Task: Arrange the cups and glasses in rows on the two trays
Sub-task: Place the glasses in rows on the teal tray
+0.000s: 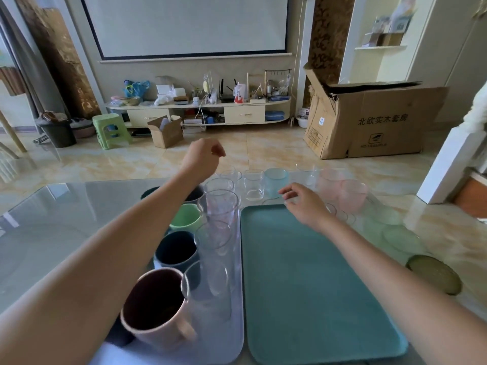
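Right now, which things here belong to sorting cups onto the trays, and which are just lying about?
For the job: teal tray, pale tray, clear glasses, mugs, blue cup, pink cups.
Lying about: green coasters, cardboard box, green stool.

2 bare forearms — no sleeves, no rings, no watch — unadorned throughout

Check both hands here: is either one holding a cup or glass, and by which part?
Neither. The left hand hangs loosely curled above the glasses, holding nothing. The right hand hovers over the far edge of the green tray, fingers relaxed.
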Demonstrator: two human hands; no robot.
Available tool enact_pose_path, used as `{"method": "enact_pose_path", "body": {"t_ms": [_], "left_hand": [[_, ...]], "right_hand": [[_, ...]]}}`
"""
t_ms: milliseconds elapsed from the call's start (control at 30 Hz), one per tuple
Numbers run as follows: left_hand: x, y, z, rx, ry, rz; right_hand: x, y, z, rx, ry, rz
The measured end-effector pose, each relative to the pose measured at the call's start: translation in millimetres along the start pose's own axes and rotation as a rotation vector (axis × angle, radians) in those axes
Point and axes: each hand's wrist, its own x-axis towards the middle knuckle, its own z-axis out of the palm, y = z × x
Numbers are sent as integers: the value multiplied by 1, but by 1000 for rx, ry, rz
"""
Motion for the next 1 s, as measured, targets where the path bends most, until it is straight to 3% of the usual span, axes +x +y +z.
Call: {"method": "enact_pose_path", "body": {"t_ms": [333, 567, 767, 900, 1000], "left_hand": [[82, -91, 63, 432, -429, 167], [99, -113, 93, 384, -512, 188], [108, -128, 106, 448, -582, 193], [120, -148, 120, 475, -585, 121], [121, -145, 129, 562, -558, 172]], "right_hand": [[129, -26, 63, -348, -269, -246], [170, -32, 96, -614, -237, -289], [171, -23, 107, -455, -131, -288], [162, -22, 103, -110, -4, -290], [154, -22, 90, 40, 56, -266]]}}
